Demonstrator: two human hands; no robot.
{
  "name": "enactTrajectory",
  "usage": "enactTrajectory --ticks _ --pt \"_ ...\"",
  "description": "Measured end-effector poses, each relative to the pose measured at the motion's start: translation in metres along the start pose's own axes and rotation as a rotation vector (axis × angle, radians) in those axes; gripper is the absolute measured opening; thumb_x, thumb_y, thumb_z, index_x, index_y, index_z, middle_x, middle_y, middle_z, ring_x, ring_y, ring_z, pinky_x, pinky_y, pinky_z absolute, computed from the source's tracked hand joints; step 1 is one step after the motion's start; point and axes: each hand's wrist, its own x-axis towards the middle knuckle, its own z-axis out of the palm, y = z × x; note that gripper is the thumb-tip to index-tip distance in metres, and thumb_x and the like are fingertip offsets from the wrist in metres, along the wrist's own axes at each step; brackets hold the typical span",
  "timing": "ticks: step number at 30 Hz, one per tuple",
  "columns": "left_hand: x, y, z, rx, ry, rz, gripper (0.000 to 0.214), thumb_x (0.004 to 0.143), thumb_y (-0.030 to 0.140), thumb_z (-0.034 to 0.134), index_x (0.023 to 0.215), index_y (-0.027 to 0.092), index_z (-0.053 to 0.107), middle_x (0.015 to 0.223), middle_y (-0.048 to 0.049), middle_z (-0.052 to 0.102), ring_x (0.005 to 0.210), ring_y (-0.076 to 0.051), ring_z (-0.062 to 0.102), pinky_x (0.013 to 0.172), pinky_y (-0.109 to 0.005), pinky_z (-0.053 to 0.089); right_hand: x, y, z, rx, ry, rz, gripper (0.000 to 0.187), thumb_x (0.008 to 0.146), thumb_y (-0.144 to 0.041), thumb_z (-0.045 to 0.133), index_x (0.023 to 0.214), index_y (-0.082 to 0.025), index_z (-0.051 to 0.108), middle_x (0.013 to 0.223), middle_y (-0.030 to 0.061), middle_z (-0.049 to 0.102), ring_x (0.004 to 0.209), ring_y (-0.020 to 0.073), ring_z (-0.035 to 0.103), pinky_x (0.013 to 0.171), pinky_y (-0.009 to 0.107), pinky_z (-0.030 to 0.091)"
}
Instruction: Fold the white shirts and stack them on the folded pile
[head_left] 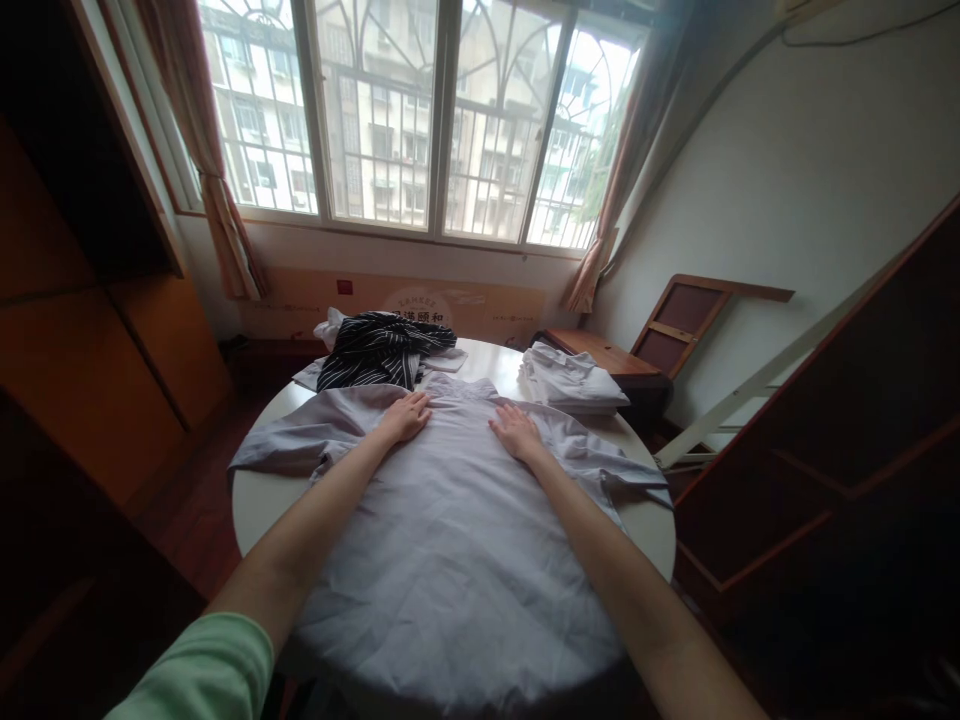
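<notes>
A light grey shirt point(465, 530) lies spread over the round white table, its collar toward the window and its sleeves out to both sides. My left hand point(409, 415) rests flat on the shirt near its left shoulder, fingers stretched out. On the opposite shoulder area lies my right hand point(515, 430), palm down with the fingers apart. Both hands touch the cloth without gripping it. The shirt's lower end hangs over the table's near edge.
Behind the shirt, a black-and-white striped garment point(375, 350) sits heaped on the white table point(652, 535). Folded light clothes point(574, 378) are stacked at the back right. Beyond stand a wooden chair point(679, 318) and a barred window point(382, 130). Dark wooden furniture point(847, 480) flanks the right side.
</notes>
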Motion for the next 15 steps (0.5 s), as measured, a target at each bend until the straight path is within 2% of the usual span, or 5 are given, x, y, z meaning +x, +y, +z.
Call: enactTrajectory --ticks 4,9,11,15 --pt "-0.021 -0.037 -0.012 0.009 -0.046 0.010 0.051 0.088 0.039 0.029 0.132 0.017 0.041 0.142 -0.0063 0.037 0.132 -0.017 0.029 0.107 -0.030 0.023 -0.002 0.000 -0.002 -0.024 -0.009 0.001 0.057 0.090 -0.048 0.020 0.140 -0.021 0.028 0.148 0.0041 0.021 0.136 0.0203 0.015 0.107 0.041 0.015" --pt "-0.054 -0.085 -0.029 0.003 -0.017 -0.030 0.051 0.085 0.041 0.031 0.128 0.019 0.047 0.139 -0.0039 0.041 0.131 -0.016 0.032 0.108 -0.028 0.022 -0.001 0.001 -0.001 -0.031 -0.005 -0.005 0.058 0.090 -0.049 0.019 0.140 -0.021 0.027 0.148 0.0041 0.021 0.136 0.0202 0.014 0.107 0.040 0.016" --pt "-0.066 -0.103 -0.035 0.003 0.014 -0.090 0.050 0.085 0.039 0.031 0.127 0.018 0.048 0.138 -0.0042 0.042 0.130 -0.016 0.033 0.107 -0.027 0.023 0.000 0.002 0.000 -0.030 -0.005 -0.001 0.058 0.090 -0.049 0.019 0.140 -0.021 0.027 0.149 0.0036 0.021 0.136 0.0200 0.014 0.107 0.039 0.015" --pt "-0.090 -0.134 -0.046 -0.001 0.054 -0.272 0.053 0.083 0.042 0.032 0.123 0.012 0.049 0.134 -0.0111 0.047 0.123 -0.020 0.042 0.103 -0.029 0.030 0.000 0.003 0.000 -0.014 -0.001 0.005 0.058 0.090 -0.049 0.020 0.140 -0.021 0.028 0.148 0.0035 0.021 0.136 0.0203 0.015 0.107 0.039 0.015"
